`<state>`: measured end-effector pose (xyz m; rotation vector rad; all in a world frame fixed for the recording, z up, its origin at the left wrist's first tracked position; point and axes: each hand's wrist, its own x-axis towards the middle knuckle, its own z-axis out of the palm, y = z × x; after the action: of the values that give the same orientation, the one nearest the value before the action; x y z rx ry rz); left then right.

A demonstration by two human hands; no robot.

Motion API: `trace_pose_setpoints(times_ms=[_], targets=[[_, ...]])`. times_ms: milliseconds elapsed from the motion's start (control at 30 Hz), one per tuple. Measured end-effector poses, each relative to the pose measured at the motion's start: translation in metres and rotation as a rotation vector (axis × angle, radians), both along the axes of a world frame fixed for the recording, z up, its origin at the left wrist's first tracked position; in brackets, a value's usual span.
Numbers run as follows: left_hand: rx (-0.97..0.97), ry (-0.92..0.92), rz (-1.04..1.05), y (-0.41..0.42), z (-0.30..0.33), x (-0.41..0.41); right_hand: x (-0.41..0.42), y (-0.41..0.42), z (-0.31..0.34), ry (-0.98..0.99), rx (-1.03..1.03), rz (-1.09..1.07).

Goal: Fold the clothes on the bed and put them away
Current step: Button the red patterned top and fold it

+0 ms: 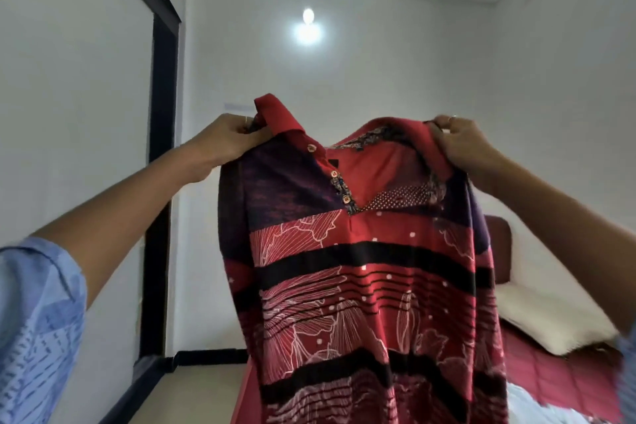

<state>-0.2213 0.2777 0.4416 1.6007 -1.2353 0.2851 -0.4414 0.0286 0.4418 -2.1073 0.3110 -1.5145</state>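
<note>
I hold the red patterned polo shirt (361, 268) up in the air before me, above the bed (557, 385). My left hand (227, 138) pinches one shoulder by the collar and my right hand (461, 144) grips the other, fingers curled tight on cloth. If one pinch slips, I judge the shirt would sag lopsided and crease. Its hem runs out of view below, the sleeves are hard to make out, and the shirt hides most of the bed beyond the pillow (550, 317).

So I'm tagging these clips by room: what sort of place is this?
Most likely a bedroom. A bed with a red quilted cover and a cream pillow lies to the right, under plain white walls and a bare bulb.
</note>
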Motion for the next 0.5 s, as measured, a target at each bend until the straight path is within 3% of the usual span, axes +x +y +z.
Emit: trace_pose_setpoints(times_ms=[133,500], targets=[[-0.005,-0.018,-0.015,0.023,0.01,-0.006,-0.038,0.009,0.025,0.148,-0.01,0.171],[-0.229,-0.038,-0.103,0.078,0.073,-0.074,-0.099,0.067,0.078,-0.061,-0.114,0.296]])
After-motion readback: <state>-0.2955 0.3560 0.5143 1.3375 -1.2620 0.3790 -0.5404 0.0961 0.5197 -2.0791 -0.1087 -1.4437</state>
